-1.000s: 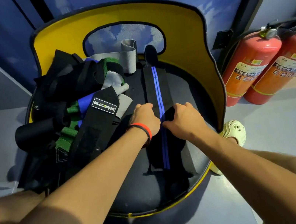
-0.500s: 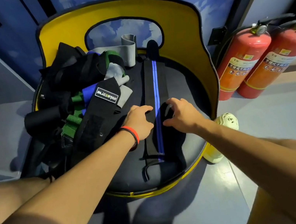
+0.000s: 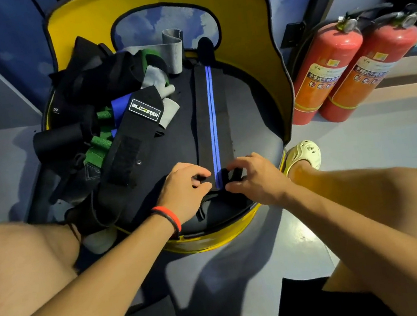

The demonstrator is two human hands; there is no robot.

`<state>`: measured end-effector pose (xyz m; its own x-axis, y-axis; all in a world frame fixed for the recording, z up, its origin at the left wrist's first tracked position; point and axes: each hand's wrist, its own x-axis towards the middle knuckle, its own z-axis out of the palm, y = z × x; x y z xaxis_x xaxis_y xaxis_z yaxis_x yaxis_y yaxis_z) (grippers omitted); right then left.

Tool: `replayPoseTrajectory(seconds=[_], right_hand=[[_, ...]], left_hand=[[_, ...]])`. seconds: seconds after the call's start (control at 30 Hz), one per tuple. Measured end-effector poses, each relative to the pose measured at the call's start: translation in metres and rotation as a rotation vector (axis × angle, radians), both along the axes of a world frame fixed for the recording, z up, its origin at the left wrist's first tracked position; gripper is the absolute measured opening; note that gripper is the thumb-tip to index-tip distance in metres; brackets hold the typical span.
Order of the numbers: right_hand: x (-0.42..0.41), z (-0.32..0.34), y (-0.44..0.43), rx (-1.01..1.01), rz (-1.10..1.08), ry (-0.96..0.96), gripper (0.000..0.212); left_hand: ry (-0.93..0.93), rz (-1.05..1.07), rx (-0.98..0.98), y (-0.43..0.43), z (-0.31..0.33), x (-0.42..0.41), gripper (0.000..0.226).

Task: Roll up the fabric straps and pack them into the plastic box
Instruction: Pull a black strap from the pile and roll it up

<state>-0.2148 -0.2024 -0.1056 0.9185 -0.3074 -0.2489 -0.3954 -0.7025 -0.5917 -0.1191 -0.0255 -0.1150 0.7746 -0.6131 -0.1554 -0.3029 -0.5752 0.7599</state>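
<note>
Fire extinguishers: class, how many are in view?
2. One red extinguisher stands just right of the yellow chair; the other extinguisher is beside it, farther right. None appears hidden.

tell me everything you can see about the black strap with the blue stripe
The black strap is a long flat band, woven-looking, with a blue stripe down its middle. It lies straight and unrolled on the dark chair seat, running from front edge to backrest. The left hand and right hand pinch its near end, one each side.
</note>
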Motion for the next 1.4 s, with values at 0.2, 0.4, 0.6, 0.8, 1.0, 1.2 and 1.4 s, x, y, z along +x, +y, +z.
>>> replayPoseTrajectory(seconds=[0.2, 0.4, 0.6, 0.8, 1.0, 1.2, 1.4], right_hand=[[-0.011, -0.014, 0.001, -0.003, 0.009, -0.102, 0.029], [-0.014, -0.015, 0.0, 0.046, 0.008, -0.106, 0.018], [-0.012, -0.012, 0.004, -0.116, 0.094, -0.107, 0.02], [-0.015, -0.006, 0.01, -0.284, 0.196, -0.062, 0.026], [-0.009, -0.007, 0.004, -0.25, 0.084, -0.131, 0.012], [-0.008, -0.022, 0.005, -0.173, -0.039, -0.177, 0.016], [-0.006, -0.031, 0.006, -0.163, -0.065, -0.255, 0.006]], left_hand=[[-0.008, 0.102, -0.199, 0.004, -0.018, -0.023, 0.017], [-0.128, -0.004, -0.168, 0.016, -0.026, -0.026, 0.013], [-0.194, -0.01, -0.119, 0.016, -0.023, -0.023, 0.009], [-0.149, 0.014, -0.141, 0.016, -0.022, -0.015, 0.007], [-0.068, 0.075, -0.114, 0.01, -0.02, -0.007, 0.01], [-0.04, 0.095, -0.074, 0.001, -0.022, 0.001, 0.015], [-0.381, -0.039, -0.079, -0.004, -0.028, -0.007, 0.019]])
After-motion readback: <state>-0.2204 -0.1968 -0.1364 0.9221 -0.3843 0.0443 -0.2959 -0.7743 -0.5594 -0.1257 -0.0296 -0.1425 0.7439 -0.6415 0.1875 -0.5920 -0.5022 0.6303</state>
